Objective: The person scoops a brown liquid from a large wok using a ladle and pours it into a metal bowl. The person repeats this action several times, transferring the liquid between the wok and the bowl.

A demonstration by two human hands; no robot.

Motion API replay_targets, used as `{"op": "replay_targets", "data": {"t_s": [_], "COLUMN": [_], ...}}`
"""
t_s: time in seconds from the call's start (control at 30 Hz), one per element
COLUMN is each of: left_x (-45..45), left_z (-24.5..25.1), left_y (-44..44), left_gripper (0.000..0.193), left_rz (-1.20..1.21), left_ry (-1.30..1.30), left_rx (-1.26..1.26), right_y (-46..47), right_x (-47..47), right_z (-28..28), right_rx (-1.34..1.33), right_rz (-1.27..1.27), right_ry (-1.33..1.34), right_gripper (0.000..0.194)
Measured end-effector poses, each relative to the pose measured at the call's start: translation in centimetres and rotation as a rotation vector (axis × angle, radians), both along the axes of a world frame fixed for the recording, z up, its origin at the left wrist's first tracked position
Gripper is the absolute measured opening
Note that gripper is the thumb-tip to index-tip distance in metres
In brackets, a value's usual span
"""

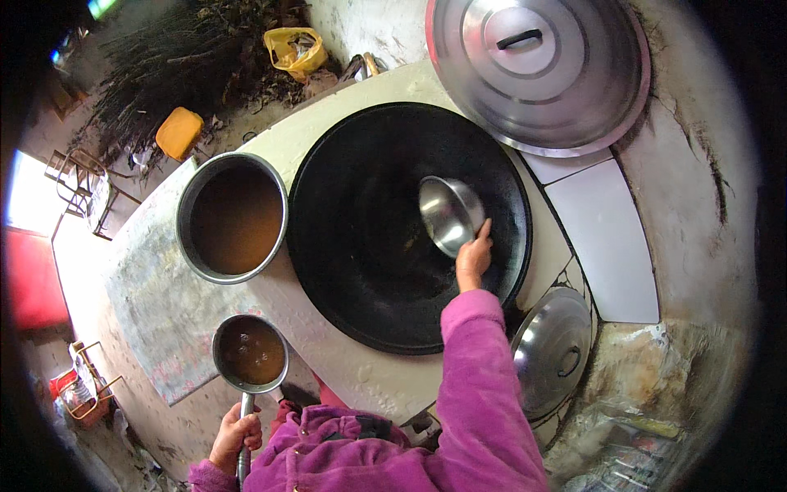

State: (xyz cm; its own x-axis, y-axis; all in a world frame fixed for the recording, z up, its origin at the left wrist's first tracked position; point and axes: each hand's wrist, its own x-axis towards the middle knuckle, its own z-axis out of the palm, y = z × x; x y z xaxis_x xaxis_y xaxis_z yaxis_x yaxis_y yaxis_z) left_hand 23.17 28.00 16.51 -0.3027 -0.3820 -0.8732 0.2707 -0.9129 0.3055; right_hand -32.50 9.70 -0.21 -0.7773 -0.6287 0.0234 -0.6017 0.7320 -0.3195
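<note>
My right hand (474, 256) grips the rim of a shiny metal bowl (452, 215), which is tilted over the right part of a large black wok (369, 234) set into the stove top. My left hand (237, 432) is closed on the metal handle of a ladle-like saucepan (251, 353) holding brown liquid with a few bubbles. Beyond that saucepan, left of the wok, stands a big metal pot (285, 215) with more brown liquid inside. The wok's inside is dark, and what lies at its bottom is hard to tell.
A large metal lid (578, 80) leans at the wall behind the wok. A smaller domed lid (550, 357) lies by my right sleeve. Far left are a yellow stool (179, 133), dry brushwood (178, 67), a yellow plastic bag (313, 58) and a metal-framed chair (98, 197).
</note>
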Motion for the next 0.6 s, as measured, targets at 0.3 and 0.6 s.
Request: {"op": "replay_targets", "data": {"t_s": [0.3,0.6], "left_x": [1.8,3.7], "left_z": [-1.3,-2.8], "left_y": [-0.5,-1.0], "left_gripper": [0.022,0.023], "left_rz": [0.000,-0.153], "left_ry": [0.013,0.098], "left_rx": [-0.015,-0.121], "right_y": [5.7,10.3], "right_x": [8.3,15.8], "right_z": [-4.8,8.1], "right_rx": [-0.126,-0.302], "right_rz": [-0.312,-0.134], "right_ry": [-1.409,-1.419], "right_gripper": [0.028,0.019]}}
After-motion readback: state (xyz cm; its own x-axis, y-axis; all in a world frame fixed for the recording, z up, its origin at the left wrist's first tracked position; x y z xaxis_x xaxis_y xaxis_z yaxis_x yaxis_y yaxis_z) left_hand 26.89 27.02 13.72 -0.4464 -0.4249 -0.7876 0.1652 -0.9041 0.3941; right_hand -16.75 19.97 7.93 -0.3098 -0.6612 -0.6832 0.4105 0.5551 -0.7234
